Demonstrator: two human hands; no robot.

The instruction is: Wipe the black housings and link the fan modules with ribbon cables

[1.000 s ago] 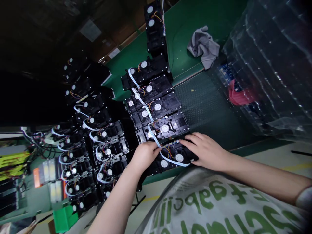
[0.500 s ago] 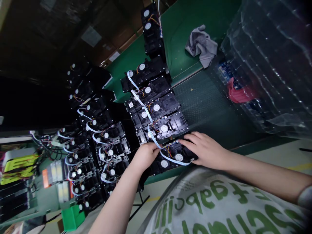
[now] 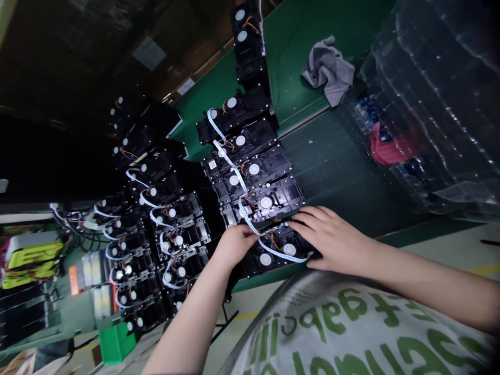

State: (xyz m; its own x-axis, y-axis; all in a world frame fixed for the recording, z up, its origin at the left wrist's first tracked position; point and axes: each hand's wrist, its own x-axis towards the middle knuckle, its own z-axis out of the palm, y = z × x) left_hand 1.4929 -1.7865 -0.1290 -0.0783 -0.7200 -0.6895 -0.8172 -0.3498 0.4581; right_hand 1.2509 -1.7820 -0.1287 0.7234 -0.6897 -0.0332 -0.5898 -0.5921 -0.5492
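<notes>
The nearest black module (image 3: 255, 268), with two white round discs and thin coloured wires, lies at the table's front edge. Along it runs a pale blue flat ribbon cable (image 3: 281, 253). At the module's left side, my left hand (image 3: 234, 246) is closed, thumb and forefinger pinched at the cable beside a narrow connector strip (image 3: 275, 227). Its other fingers are curled out of sight. My right hand (image 3: 334, 240) rests over the module's right end with its fingers stretched out and apart. What lies under that palm is hidden.
Similar black modules (image 3: 253, 169) run up the green table (image 3: 289, 52) in a row, with more rows (image 3: 179, 224) on the left. A grey cloth (image 3: 328, 70) lies at the back. Clear plastic wrap (image 3: 437, 114) covers blue parts and a red piece at right. A green bin (image 3: 116, 344) stands lower left.
The view has shifted slightly, moving the far modules and cloth a little in the picture. Both hands keep nearly the same places on the nearest module.
</notes>
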